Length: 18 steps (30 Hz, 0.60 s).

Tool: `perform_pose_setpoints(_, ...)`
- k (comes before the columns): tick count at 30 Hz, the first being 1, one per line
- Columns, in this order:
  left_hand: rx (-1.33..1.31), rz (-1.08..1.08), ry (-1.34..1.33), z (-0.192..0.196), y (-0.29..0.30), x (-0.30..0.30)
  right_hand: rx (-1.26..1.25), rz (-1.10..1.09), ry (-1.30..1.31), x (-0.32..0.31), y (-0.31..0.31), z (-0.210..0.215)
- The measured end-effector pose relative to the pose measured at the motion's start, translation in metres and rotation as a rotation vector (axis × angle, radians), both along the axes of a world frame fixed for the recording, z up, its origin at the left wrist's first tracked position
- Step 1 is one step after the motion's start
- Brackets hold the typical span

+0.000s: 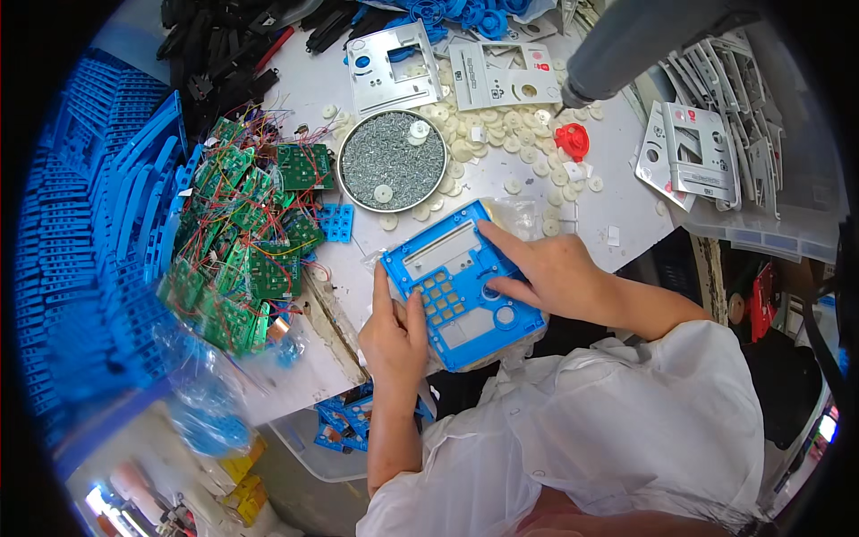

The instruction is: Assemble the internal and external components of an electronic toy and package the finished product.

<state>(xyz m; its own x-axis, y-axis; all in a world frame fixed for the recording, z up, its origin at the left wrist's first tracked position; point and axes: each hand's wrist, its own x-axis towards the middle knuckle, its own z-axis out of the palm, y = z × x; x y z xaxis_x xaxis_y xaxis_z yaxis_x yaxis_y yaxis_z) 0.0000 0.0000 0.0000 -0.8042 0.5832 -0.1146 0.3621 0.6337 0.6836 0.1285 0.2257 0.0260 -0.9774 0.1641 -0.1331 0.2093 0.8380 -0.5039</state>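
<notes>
A blue plastic casing (512, 333) with a grid of square key holes, a long slot and round openings lies tilted between my hands, over the table's front edge. My left hand (394, 345) grips its left side, with index finger and thumb along the edge. My right hand (559, 279) holds the right side, its fingers reaching over the face near a round hole. Clear plastic film (514, 215) shows behind the casing. Just beyond stands a round tray (341, 170) full of small screws, with a few white discs on top. A red round part (572, 140) lies farther right.
Green circuit boards (273, 273) with tangled wires are heaped at left, beside stacked blue panels (116, 197). White plastic discs (510, 134) spread behind the tray. A grey powered screwdriver (626, 54) hangs from above. Silvery panels (698, 148) fill a bin at right; black parts (215, 54) lie far left.
</notes>
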Motion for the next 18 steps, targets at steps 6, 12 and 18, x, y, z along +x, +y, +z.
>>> perform_pose_setpoints(6,0.038,0.008,-0.031,0.000,-0.008,0.010,0.014,0.086,0.057,0.004,0.007,-0.005)
perform_pose_setpoints(12,0.095,-0.130,0.368,0.009,0.001,0.021,0.052,0.111,-0.077,0.001,0.008,-0.011)
perform_pose_setpoints(18,-0.045,-0.494,0.351,0.010,-0.004,0.036,-0.022,0.092,0.100,0.006,0.015,-0.019)
